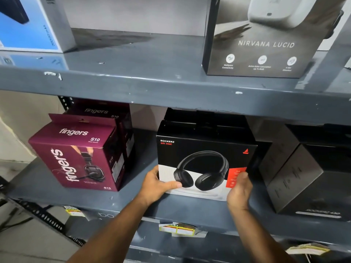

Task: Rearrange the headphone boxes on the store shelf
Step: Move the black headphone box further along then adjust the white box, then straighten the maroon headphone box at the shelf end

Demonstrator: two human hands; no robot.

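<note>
Rockerz 551 ANC box (204, 158) stands on the middle shelf (133, 204), between the maroon Fingers S10 box (76, 154) at left and the dark boxes (296, 177) at right. Left hand (155, 184) and right hand (239, 190) clamp its lower corners, fingers pressed against its sides, thumbs on its face, apparently to square it up.

Both bare forearms reached forward and up from the near edge. Left hand (156, 184) curled, thumb lying flat and pointing right. Right hand (239, 189) stood on edge, palm facing left, thumb raised. Hands well apart, level.
</note>
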